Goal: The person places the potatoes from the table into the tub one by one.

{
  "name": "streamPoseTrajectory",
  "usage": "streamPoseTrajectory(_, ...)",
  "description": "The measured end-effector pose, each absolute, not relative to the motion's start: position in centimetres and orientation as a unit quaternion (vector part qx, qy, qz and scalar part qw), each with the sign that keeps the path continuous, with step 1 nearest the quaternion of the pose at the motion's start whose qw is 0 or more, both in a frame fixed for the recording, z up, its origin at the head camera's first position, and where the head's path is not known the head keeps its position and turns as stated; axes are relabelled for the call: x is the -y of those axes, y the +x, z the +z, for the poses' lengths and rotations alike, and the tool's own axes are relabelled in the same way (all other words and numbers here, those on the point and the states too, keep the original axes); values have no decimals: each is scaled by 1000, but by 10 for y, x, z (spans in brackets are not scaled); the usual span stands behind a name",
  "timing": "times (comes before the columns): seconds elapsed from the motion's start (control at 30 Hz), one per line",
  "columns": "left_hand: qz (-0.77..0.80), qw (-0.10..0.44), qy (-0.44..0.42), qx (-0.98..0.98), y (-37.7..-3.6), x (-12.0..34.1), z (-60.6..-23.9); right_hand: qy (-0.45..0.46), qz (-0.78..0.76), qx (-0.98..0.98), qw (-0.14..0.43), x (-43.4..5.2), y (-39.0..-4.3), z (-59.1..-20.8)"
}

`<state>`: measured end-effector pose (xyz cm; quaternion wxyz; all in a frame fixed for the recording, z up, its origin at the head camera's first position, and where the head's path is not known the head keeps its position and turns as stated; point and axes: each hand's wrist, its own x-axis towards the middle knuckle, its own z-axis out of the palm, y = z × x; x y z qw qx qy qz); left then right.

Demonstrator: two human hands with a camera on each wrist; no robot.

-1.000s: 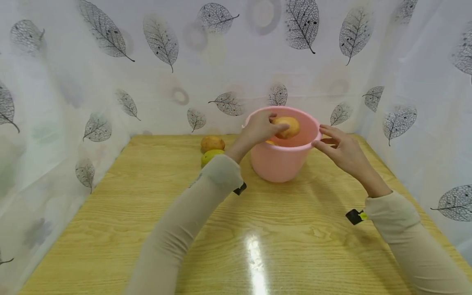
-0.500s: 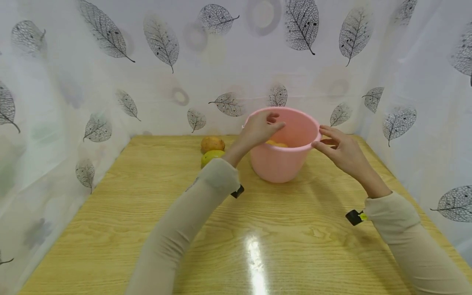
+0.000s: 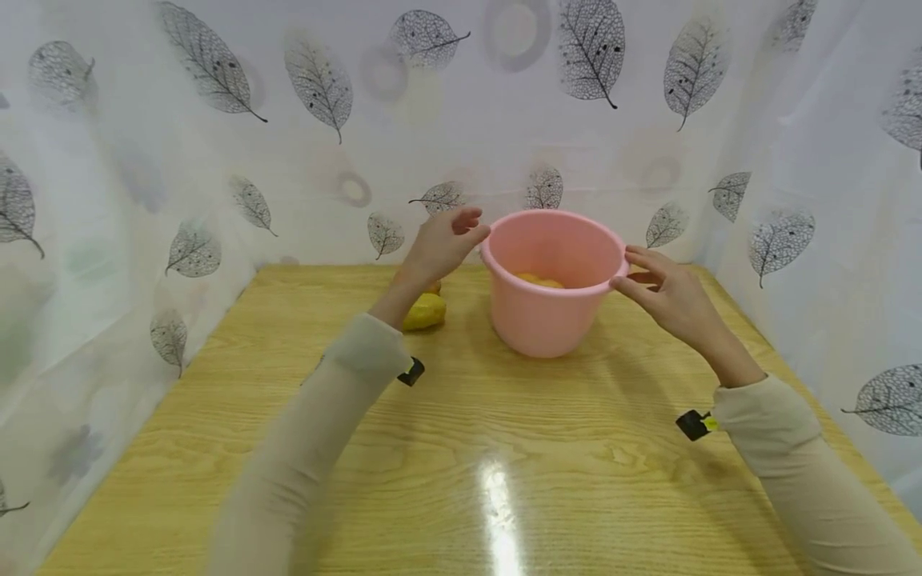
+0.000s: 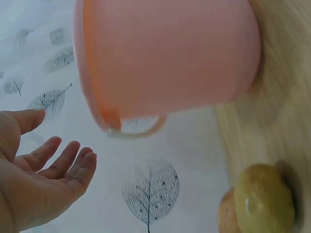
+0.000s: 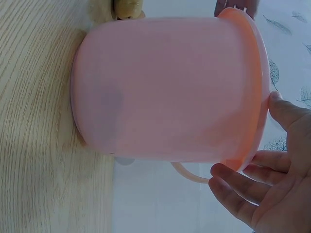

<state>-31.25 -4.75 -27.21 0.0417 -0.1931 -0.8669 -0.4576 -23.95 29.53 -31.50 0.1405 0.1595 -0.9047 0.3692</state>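
Observation:
A pink plastic bucket [image 3: 545, 324] stands upright at the back of the table, with several yellow potatoes [image 3: 539, 280] low inside. My left hand [image 3: 445, 244] is raised just left of its rim, holding nothing, its fingers loosely bent in the left wrist view. On the other side my right hand [image 3: 670, 300] holds the rim, thumb at the near side and fingers along the outside by the bail handle [image 5: 189, 174]. Below my left hand lies a yellow-green oval potato [image 3: 425, 312]. Behind it a browner potato [image 4: 227, 213] is mostly hidden.
The wooden table [image 3: 461, 448] reaches back to a white curtain [image 3: 317, 184] printed with leaves, which also hangs on both sides. A small black camera [image 3: 411, 371] sits at the left cuff, another black camera [image 3: 695, 425] at the right.
My left hand let a potato go into the bucket, then moved left out over the rim. The right hand and the bucket stayed where they were.

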Motion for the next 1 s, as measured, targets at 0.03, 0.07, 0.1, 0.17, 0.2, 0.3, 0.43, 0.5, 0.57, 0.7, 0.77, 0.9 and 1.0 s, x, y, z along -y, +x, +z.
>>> streamPoseTrajectory(0.03, -457, 40, -191, 868, -313, 53, -273, 159, 370, 905, 140, -295, -239, -315)
streamPoseTrajectory(0.07, -457, 38, -190, 868, -313, 59, -274, 159, 370, 904, 140, -295, -239, -315)
streamPoseTrajectory(0.1, -457, 37, -188, 869, -313, 64, -275, 159, 369, 905, 140, -295, -239, -315)
streamPoseTrajectory(0.17, -461, 34, -186, 867, -314, 76, -278, 159, 367, 906, 140, -295, -238, -314)
streamPoseTrajectory(0.2, -464, 30, -184, 866, -313, 82, -279, 158, 366, 906, 140, -295, -238, -314)
streamPoseTrajectory(0.3, -467, 26, -176, 867, -311, 99, -283, 158, 366, 906, 140, -295, -237, -314)
streamPoseTrajectory(0.43, -469, 19, -164, 868, -312, 125, -292, 160, 369, 905, 141, -294, -237, -313)
streamPoseTrajectory(0.5, -472, 16, -160, 867, -312, 137, -297, 161, 368, 905, 143, -294, -238, -313)
streamPoseTrajectory(0.57, -474, 15, -159, 866, -312, 148, -300, 161, 367, 905, 144, -294, -237, -313)
streamPoseTrajectory(0.7, -478, 10, -157, 864, -310, 163, -307, 160, 365, 906, 145, -294, -237, -314)
streamPoseTrajectory(0.77, -476, 2, -157, 865, -309, 169, -310, 162, 363, 906, 147, -294, -236, -313)
streamPoseTrajectory(0.9, -479, -13, -156, 864, -308, 178, -318, 163, 361, 906, 149, -293, -236, -313)
streamPoseTrajectory(1.0, -486, -20, -154, 860, -310, 183, -326, 163, 362, 905, 151, -293, -237, -314)
